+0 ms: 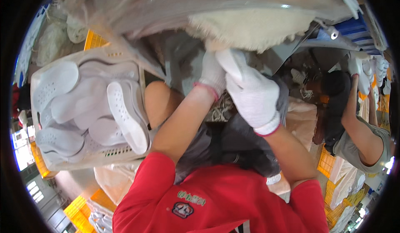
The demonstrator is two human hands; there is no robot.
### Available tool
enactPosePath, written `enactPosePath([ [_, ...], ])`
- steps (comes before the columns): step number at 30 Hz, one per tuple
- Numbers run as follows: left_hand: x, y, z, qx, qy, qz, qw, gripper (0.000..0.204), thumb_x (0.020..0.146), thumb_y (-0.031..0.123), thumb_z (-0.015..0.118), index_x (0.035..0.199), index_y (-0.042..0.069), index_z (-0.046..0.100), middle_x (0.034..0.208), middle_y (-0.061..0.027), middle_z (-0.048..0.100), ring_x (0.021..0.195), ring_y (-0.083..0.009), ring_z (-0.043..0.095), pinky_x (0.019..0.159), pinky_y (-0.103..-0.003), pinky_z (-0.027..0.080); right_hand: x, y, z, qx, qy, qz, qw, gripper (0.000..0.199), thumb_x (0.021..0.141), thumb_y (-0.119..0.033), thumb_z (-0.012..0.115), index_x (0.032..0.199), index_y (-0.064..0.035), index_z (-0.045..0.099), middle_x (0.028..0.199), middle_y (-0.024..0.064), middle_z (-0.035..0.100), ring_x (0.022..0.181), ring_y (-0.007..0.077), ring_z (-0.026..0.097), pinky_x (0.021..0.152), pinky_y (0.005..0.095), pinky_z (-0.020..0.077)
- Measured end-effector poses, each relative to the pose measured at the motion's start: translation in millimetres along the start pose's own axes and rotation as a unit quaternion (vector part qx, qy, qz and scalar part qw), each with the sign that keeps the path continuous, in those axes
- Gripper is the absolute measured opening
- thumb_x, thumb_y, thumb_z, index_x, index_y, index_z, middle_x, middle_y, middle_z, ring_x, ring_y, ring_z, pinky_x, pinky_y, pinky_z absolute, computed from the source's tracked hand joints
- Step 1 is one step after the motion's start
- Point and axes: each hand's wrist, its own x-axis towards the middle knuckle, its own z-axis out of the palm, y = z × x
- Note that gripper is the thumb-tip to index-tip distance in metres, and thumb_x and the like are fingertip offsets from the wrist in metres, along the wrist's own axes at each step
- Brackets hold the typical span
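Both of my hands wear white knitted gloves and meet in front of me, under the shaggy cream edge of a cloth or fleece pad [254, 29]. Between them is a smooth white shoe sole [230, 63], of which only one rounded end shows. My right hand [255, 94] is closed around it, thumb side up. On its other side my left hand [211, 71] is closed too, its fingertips hidden under the pad. The sole's far end cannot be seen and seems to lie close to or against the pad.
To my left a pale plastic crate [36, 143] is heaped with white soles [127, 114], some with small holes. A large grey machine hood [162, 4] overhangs my hands. At the right a co-worker's arm [352, 102] reaches up, near yellow crates [326, 161].
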Motion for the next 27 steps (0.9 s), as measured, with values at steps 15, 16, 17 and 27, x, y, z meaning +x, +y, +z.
enactPosePath([
  [15,10,10,-14,-0.116,-0.140,-0.105,0.978,0.040,0.110,0.043,0.055,0.124,0.008,0.066,0.108,-0.0197,0.071,0.107,-0.0419,0.071,0.097,-0.050,0.058,6,-14,-10,0.193,-0.277,0.159,0.928,0.077,0.088,-0.009,0.081,0.159,-0.0007,0.052,0.141,0.0171,0.064,0.120,0.0291,0.069,0.099,0.0334,0.0578],
  [16,6,13,-13,-0.041,-0.090,-0.054,0.994,0.039,0.110,0.042,0.054,0.124,0.008,0.067,0.110,-0.0189,0.071,0.107,-0.0404,0.071,0.098,-0.049,0.058,17,-4,-3,0.340,-0.317,0.290,0.836,0.069,0.090,-0.010,0.080,0.154,-0.0014,0.055,0.131,0.0126,0.067,0.111,0.0247,0.071,0.094,0.0330,0.0592],
  [17,2,14,-13,0.040,-0.043,0.000,0.998,0.038,0.110,0.040,0.053,0.124,0.008,0.067,0.111,-0.0181,0.071,0.108,-0.0388,0.071,0.098,-0.048,0.057,21,-6,-9,0.503,-0.313,0.414,0.692,0.060,0.093,-0.010,0.079,0.149,-0.0021,0.058,0.120,0.0082,0.071,0.103,0.0204,0.072,0.089,0.0326,0.0606],
  [27,16,-18,-37,-0.038,-0.263,0.004,0.964,0.032,0.112,0.023,0.044,0.133,0.011,0.065,0.125,-0.0128,0.071,0.120,-0.0280,0.067,0.107,-0.037,0.052,-5,-52,-53,0.055,-0.293,0.264,0.917,0.074,0.077,-0.030,0.099,0.137,0.0015,0.067,0.113,0.0209,0.081,0.101,0.0316,0.082,0.089,0.0424,0.0638],
])
